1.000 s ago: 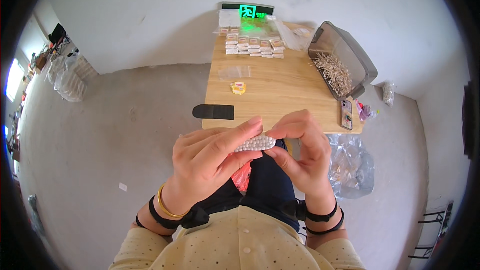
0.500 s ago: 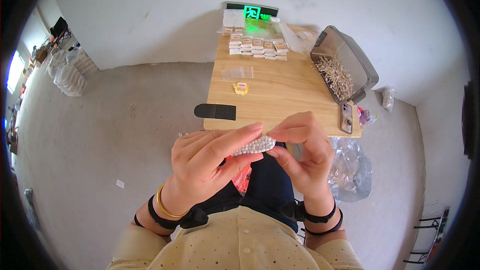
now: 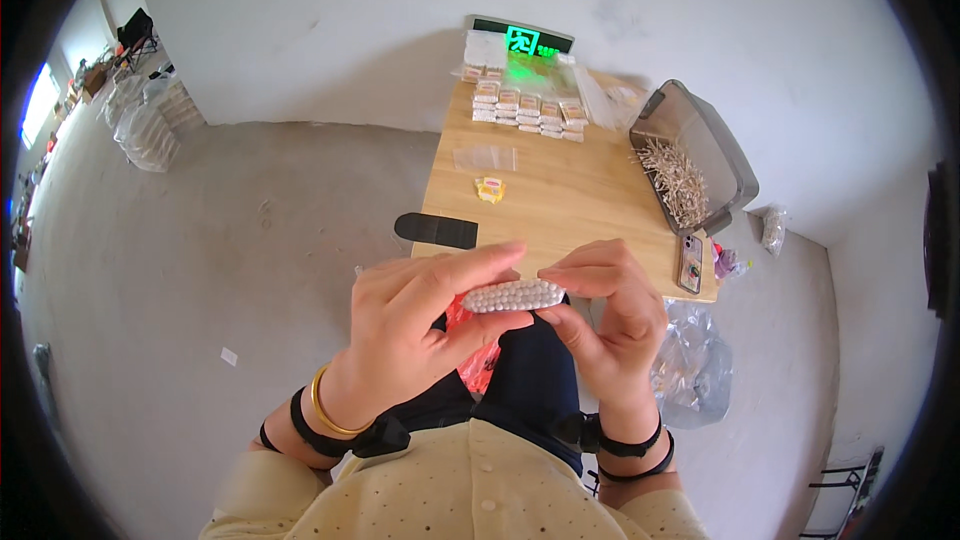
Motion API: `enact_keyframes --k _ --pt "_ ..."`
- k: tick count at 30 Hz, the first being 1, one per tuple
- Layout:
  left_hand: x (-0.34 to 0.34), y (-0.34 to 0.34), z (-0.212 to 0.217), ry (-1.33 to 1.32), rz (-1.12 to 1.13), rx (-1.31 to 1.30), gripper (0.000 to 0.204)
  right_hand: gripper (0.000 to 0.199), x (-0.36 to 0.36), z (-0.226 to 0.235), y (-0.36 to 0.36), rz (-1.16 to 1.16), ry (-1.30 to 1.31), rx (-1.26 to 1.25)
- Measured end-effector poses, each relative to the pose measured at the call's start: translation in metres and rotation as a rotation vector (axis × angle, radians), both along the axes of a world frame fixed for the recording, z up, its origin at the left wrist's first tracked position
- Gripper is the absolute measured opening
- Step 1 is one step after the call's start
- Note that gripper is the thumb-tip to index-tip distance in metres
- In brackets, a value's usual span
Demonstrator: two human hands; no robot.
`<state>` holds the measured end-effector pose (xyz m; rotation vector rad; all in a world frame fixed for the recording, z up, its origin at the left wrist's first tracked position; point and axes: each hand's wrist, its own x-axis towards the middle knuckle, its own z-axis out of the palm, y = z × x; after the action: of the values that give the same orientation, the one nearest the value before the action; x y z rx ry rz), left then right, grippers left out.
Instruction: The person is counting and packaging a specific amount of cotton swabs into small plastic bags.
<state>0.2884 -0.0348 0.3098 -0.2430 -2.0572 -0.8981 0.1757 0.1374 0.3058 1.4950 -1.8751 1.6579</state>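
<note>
Pearl clip (image 3: 515,295) between both hands, table (image 3: 560,200) beyond.

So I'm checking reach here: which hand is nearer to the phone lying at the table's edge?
Right. The right hand is just below and left of the phone, pinching the pearl-studded clip. The left hand holds the clip's other end, farther off.

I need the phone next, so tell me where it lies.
In the head view the phone lies flat at the wooden table's near right corner, just below the grey bin of sticks.
</note>
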Motion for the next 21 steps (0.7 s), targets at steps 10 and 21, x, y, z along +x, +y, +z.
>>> enact_keyframes --k 10,21 --pt "-0.0019 -0.0027 -0.0059 0.179 0.038 -0.158 0.055 0.025 0.0015 0.0023 0.0020 0.112 -0.125 0.018" --pt "0.0030 0.0011 0.0020 0.084 -0.024 0.022 0.048 0.022 0.0007 -0.0010 0.0035 0.112 -0.179 -0.003"
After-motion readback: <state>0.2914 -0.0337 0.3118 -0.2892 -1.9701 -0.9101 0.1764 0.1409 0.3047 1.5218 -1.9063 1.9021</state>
